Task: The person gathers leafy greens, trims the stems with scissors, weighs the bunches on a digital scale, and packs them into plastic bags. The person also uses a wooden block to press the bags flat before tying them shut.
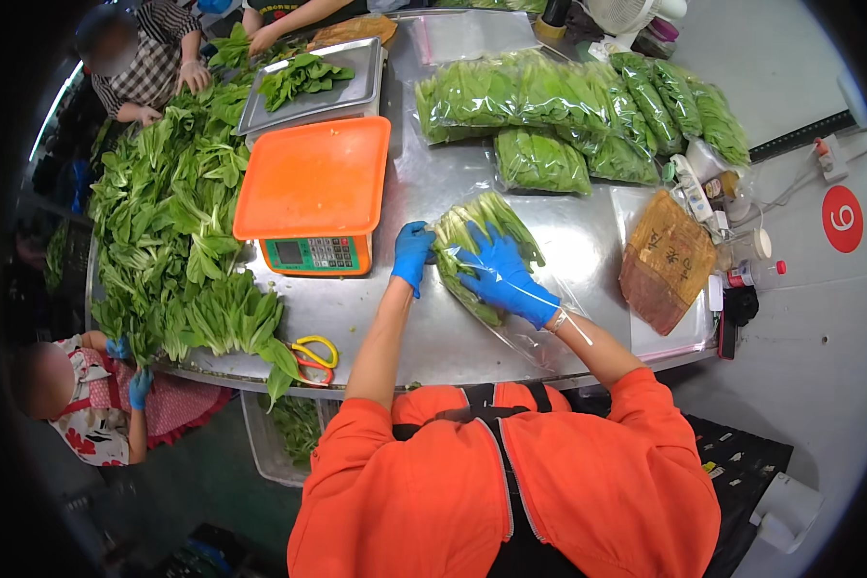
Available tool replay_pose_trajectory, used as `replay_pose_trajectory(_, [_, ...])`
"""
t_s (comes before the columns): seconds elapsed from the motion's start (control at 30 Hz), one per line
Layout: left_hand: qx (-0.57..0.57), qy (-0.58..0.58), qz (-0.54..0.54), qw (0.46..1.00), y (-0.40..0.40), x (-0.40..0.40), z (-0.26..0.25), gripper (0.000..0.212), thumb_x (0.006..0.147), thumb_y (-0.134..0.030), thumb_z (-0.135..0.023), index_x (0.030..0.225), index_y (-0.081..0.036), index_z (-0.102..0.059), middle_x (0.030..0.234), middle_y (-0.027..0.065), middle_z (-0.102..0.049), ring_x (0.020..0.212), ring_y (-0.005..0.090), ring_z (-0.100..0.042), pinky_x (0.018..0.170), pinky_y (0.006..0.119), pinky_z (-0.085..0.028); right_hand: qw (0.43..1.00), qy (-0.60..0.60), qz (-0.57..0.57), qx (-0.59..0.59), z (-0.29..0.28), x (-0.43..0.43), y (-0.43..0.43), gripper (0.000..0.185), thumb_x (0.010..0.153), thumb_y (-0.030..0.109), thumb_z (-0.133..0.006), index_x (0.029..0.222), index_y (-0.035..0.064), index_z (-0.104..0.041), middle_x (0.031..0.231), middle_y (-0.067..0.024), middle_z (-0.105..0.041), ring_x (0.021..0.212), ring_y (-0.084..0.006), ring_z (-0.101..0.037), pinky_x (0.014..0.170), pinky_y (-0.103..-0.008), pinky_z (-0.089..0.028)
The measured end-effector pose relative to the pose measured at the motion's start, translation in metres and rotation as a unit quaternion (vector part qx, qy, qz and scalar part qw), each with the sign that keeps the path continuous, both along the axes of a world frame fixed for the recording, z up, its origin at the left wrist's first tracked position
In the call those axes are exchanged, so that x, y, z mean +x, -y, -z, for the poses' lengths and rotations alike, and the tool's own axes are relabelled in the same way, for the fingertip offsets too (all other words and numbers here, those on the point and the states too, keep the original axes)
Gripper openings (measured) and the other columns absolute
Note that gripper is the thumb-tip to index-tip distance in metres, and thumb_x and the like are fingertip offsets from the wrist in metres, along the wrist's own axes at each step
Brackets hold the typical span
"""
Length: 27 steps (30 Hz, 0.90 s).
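Observation:
A clear plastic bag of leafy greens (517,230) lies on the steel table before me, its pale stems toward the left. At the bag's left edge, my left hand (410,254), in a blue glove, has its fingers curled on the plastic. My right hand (507,278), also gloved in blue, rests on top of the greens with fingers spread. Loose clear film trails from the bag under my right wrist. Left of my left hand stands an orange weighing scale (311,177) with nothing on its pan. Yellow-and-red-handled scissors (316,359) lie near the table's front edge.
Loose leafy greens (180,217) are heaped along the left. Filled bags (520,94) are stacked at the back right. A second scale (365,68) carries greens. Right are brown packaging (668,264), flat plastic bags (650,339) and a power strip (690,188). Co-workers stand left and behind the table.

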State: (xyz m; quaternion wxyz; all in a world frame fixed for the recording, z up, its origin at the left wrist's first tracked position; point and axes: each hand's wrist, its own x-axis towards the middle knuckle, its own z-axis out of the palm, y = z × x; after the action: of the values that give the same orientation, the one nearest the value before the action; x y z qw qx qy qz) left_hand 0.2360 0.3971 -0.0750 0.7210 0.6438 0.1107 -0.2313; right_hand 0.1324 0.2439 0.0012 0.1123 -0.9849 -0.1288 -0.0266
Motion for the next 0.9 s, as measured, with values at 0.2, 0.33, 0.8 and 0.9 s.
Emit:
replay_pose_trajectory(0.2, [0.042,0.063,0.019,0.997,0.007,0.006,0.001,0.034,0.071,-0.007,-0.057,0.104,-0.002,-0.052,0.083,0.0078,-0.054,0.065,0.0162,-0.053,0.051,0.028,-0.046,0.989,-0.019,0.143,0.015,-0.002,-0.007,0.003,0.077,0.073,0.050,-0.055,0.126,-0.0006,-0.034,0.131,-0.0222,-0.030,0.121,-0.0358,-0.028,0.097,-0.0455,-0.025])
replay_pose_trajectory(0.33, [0.058,0.069,0.042,0.995,0.001,0.013,0.017,0.037,0.070,-0.007,-0.057,0.106,-0.001,-0.051,0.084,0.0088,-0.055,0.069,0.0169,-0.055,0.054,0.028,-0.047,0.988,-0.037,0.130,0.076,-0.006,-0.010,0.006,0.082,0.071,0.051,-0.058,0.126,-0.0045,-0.032,0.132,-0.0249,-0.028,0.123,-0.0380,-0.025,0.099,-0.0464,-0.022])
replay_pose_trajectory(0.8, [0.041,0.058,0.009,0.997,0.006,0.052,0.009,0.027,0.076,-0.014,-0.056,0.102,-0.009,-0.051,0.059,-0.0001,-0.046,0.043,0.0088,-0.038,0.040,0.026,-0.034,0.991,0.056,0.084,0.088,-0.003,-0.068,0.008,0.075,0.075,0.040,-0.057,0.128,-0.0035,-0.028,0.132,-0.0241,-0.026,0.123,-0.0376,-0.025,0.101,-0.0455,-0.020])
replay_pose_trajectory(0.9, [0.083,0.081,-0.051,0.992,-0.003,0.022,-0.016,0.040,0.077,-0.012,-0.054,0.114,-0.009,-0.039,0.056,-0.0012,-0.042,0.042,0.0089,-0.036,0.039,0.025,-0.033,0.980,0.036,0.087,0.177,-0.028,-0.124,0.023,0.059,0.077,0.033,-0.057,0.125,0.0048,-0.038,0.131,-0.0207,-0.032,0.121,-0.0361,-0.029,0.097,-0.0440,-0.028])
